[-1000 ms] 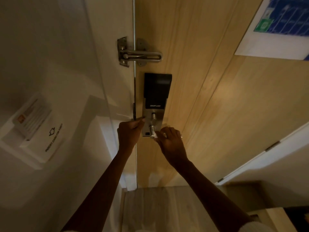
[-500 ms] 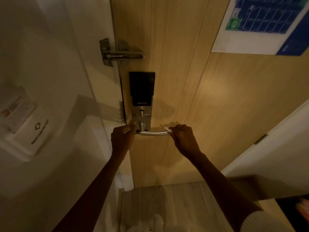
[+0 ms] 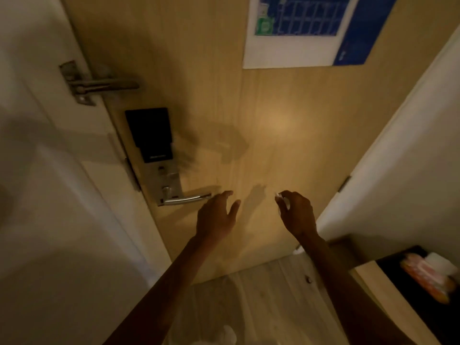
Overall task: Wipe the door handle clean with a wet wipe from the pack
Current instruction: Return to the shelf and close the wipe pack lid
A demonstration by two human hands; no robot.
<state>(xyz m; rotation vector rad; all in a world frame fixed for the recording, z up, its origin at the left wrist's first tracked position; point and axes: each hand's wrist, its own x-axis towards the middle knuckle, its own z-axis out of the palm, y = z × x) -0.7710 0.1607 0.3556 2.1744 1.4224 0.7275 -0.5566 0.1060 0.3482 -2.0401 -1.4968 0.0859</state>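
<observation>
A silver lever door handle (image 3: 186, 199) juts right from the smart lock plate (image 3: 151, 135) on the wooden door (image 3: 286, 145). My left hand (image 3: 217, 215) hovers just right of the lever's tip, fingers spread, holding nothing. My right hand (image 3: 296, 211) is further right, away from the handle, with its fingers closed on a small crumpled white wet wipe (image 3: 281, 197), only a bit of which shows. An orange and white pack (image 3: 428, 275) lies on a dark surface at the lower right; it is blurred.
A metal swing latch (image 3: 94, 83) bridges door and frame above the lock. A blue and white plan sheet (image 3: 308, 31) hangs on the door. White walls stand on both sides, and a door stop (image 3: 309, 279) sits on the wood floor.
Both hands have come off the handle and moved right. The left hand has opened. The right hand has carried the wipe away from the lever's tip. The view has swung right.
</observation>
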